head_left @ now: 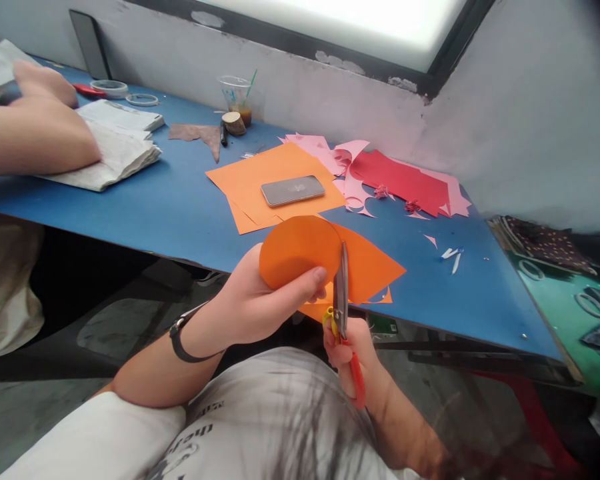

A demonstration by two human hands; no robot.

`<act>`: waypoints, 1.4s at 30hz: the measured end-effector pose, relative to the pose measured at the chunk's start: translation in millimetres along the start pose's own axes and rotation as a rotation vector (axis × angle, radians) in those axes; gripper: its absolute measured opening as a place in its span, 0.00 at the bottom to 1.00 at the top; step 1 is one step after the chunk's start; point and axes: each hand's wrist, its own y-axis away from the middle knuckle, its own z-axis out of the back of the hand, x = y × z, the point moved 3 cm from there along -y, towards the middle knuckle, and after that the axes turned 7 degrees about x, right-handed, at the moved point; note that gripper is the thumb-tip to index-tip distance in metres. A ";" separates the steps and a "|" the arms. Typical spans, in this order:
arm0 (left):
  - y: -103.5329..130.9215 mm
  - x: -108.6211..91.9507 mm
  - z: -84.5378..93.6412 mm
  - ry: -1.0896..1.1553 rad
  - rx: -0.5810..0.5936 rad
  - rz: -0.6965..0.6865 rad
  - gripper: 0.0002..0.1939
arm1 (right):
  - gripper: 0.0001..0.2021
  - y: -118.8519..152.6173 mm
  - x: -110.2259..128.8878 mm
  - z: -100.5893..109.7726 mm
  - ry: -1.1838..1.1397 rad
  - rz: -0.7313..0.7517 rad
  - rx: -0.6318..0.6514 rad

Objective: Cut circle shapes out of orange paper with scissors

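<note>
My left hand (pixel 275 303) pinches an orange paper (pixel 300 250) with a rounded left side, thumb on top, near the table's front edge. On the right the same paper runs out to a pointed corner. The fingers of my right hand (pixel 350 350) are wrapped round scissors (pixel 341 293) with red and yellow handles. Their blades point away from me and meet the paper at the right side of the round part. Beyond my hands, a phone (pixel 293 191) lies on larger orange sheets (pixel 275 163).
Red paper (pixel 405 179) and pink scraps (pixel 355 190) lie at the back right of the blue table (pixel 180 213). A plastic cup (pixel 239 100) stands by the wall. Another person's arm (pixel 40 133) rests over pale papers (pixel 123 157) at left.
</note>
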 end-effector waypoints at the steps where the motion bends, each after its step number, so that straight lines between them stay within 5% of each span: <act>1: 0.1 0.0 0.2 -0.008 -0.001 0.013 0.14 | 0.43 -0.1 -0.5 -0.4 -0.011 0.009 0.006; 20: 5.6 6.1 -1.5 -0.040 0.052 0.023 0.15 | 0.47 3.6 21.3 -5.2 0.005 0.159 0.015; 27: 2.6 0.5 -2.3 -0.004 0.088 -0.009 0.12 | 0.47 8.7 8.5 -6.3 -0.072 0.065 -0.007; 42: 4.3 7.4 -0.1 0.023 0.069 -0.024 0.12 | 0.44 4.4 -7.8 -2.6 -0.032 0.110 0.037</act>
